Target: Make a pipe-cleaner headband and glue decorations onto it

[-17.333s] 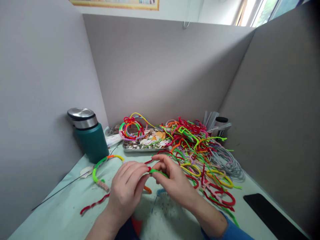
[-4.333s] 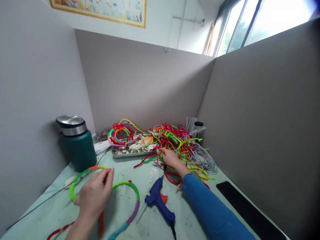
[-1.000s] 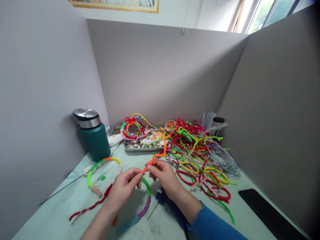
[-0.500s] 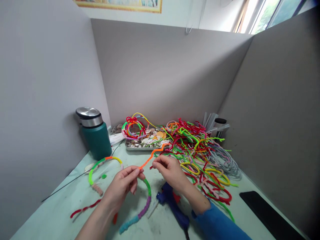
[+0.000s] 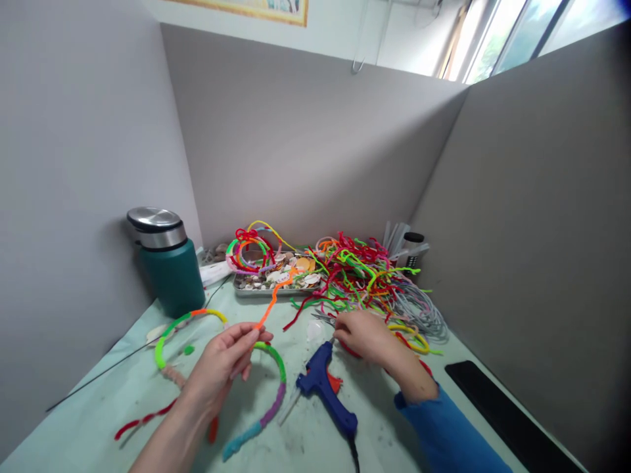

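Note:
My left hand pinches the lower end of an orange pipe cleaner that stands up and leans toward the tray. Under that hand lies a curved hoop wrapped in green, purple and blue. My right hand rests palm down at the near edge of the pile of coloured pipe cleaners, close to a pair of scissors; its fingers are curled, and what they touch is hidden. A blue glue gun lies between my hands.
A teal flask with a steel lid stands at the left. A metal tray of shells sits at the back. A second green-orange hoop, a red pipe cleaner, a thin wire and a black phone lie on the table.
My right hand has let go of the orange pipe cleaner and moved right to the edge of the pile. My left hand still holds the orange piece, now alone.

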The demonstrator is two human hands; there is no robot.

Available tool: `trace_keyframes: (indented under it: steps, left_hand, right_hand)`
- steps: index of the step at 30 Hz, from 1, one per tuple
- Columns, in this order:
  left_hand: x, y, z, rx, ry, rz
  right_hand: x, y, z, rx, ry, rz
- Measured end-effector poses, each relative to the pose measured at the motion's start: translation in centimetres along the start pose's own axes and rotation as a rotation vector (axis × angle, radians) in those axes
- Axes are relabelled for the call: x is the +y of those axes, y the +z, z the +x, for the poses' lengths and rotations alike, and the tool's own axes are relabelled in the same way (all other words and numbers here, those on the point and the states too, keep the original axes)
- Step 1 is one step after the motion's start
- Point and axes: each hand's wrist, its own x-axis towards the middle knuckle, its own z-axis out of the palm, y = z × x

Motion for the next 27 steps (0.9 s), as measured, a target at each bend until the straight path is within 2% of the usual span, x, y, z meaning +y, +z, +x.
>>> trace_keyframes:
  steps: [6, 9, 13, 18, 23, 27]
  left_hand:
    - [-0.2, -0.4, 0.1, 0.073, -0.017, 0.088]
    - [-0.4, -0.5, 0.3, 0.07, -0.028, 0.099]
    - [-0.4, -0.3, 0.4, -0.009, -0.017, 0.058]
    - [-0.3, -0.1, 0.3, 0.001, -0.027, 0.059]
    - [-0.5, -0.1, 0.4, 0.073, -0.022, 0.059]
    - [-0.6, -0.2, 0.5, 0.12, 0.002, 0.084]
  right_hand:
    - [2.9, 0.5, -1.2, 0.042, 0.115, -0.028]
    - [3.4, 1.1, -1.4, 0.056, 0.085, -0.018]
    - [3.2, 2.8, -0.9, 0.065, 0.013, -0.057]
    - [3.2, 3.8, -0.6, 0.027, 0.025, -0.047]
    - [4.3, 2.9, -0.9, 0.072, -0.04, 0.235]
    - [4.9, 2.1, -1.1, 0.14, 0.011, 0.689]
